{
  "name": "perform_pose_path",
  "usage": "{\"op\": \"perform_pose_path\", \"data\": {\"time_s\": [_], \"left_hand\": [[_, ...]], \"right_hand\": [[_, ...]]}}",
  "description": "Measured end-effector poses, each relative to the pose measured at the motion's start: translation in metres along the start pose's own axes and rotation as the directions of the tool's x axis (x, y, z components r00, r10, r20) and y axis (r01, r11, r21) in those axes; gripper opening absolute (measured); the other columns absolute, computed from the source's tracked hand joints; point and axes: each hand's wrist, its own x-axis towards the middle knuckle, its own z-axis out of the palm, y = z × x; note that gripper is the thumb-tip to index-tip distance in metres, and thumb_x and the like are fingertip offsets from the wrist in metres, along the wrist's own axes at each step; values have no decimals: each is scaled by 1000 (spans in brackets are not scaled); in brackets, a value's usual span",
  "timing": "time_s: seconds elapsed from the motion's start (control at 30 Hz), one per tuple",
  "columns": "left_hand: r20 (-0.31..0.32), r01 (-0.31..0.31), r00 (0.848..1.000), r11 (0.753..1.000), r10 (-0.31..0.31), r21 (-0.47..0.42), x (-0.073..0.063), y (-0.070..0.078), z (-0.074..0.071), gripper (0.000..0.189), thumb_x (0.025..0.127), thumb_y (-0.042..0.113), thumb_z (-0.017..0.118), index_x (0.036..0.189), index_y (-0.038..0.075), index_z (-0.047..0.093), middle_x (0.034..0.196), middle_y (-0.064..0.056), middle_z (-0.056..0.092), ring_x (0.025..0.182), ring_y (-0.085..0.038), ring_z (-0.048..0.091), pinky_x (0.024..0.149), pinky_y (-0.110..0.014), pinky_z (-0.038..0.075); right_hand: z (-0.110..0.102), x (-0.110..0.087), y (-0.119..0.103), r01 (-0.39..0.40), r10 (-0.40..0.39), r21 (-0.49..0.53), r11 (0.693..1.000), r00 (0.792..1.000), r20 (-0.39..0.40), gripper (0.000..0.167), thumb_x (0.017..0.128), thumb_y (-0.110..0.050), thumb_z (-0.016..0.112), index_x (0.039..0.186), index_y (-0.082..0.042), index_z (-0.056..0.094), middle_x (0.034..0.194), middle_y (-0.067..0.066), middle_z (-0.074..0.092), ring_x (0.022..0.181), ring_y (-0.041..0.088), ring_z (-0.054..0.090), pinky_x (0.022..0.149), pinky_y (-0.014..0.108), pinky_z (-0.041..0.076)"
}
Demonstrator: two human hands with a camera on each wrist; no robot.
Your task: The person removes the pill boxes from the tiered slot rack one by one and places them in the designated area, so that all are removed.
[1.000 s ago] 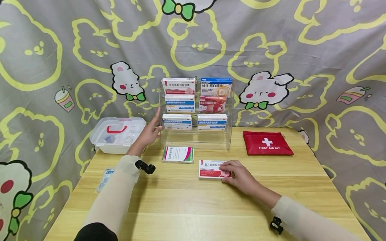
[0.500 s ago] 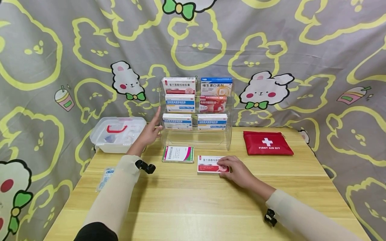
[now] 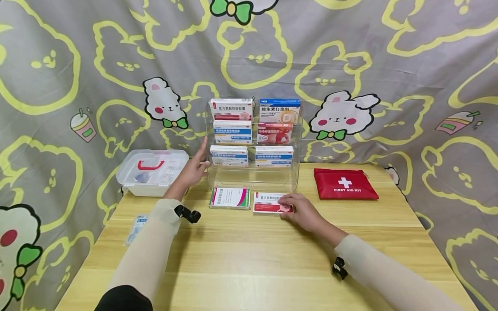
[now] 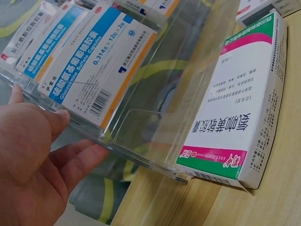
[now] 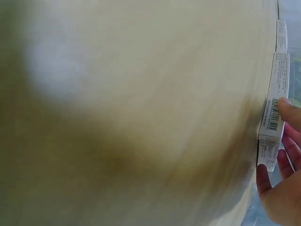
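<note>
My left hand (image 3: 192, 172) rests against the left side of a clear tiered display rack (image 3: 253, 177), index finger extended up along it. In the left wrist view, its thumb and fingertips lie at the rack's edge. My right hand (image 3: 305, 211) pinches the right end of a white and red medicine box (image 3: 266, 204), lying flat on the table before the rack. The right wrist view shows the thumb against that box's barcoded side (image 5: 275, 113). Just left of it lies a white, green and magenta medicine box (image 3: 229, 198), close to the rack's front.
Medicine boxes (image 3: 232, 133) fill the rack's upper three tiers in two columns; its bottom tier (image 4: 141, 127) holds none. A lidded plastic case (image 3: 151, 172) with a red handle stands left, a small blue-white packet (image 3: 135, 229) nearer. A red first aid pouch (image 3: 345, 184) lies right.
My right hand has pushed the white and red box away from me and slightly left, nearly level with the green and magenta box. The left hand has stayed at the rack.
</note>
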Motion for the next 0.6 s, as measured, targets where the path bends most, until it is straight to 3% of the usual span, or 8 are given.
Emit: {"op": "perform_pose_path", "data": {"time_s": [0.6], "left_hand": [[0, 0, 1000, 1000, 0, 4, -1, 0, 0, 89, 111, 8, 43, 152, 68, -10, 169, -24, 14, 147, -49, 36, 98, -56, 55]], "right_hand": [[1, 16, 4, -12, 12, -15, 1000, 1000, 0, 42, 87, -14, 84, 127, -7, 74, 131, 13, 67, 126, 33, 57, 111, 51, 47]]}}
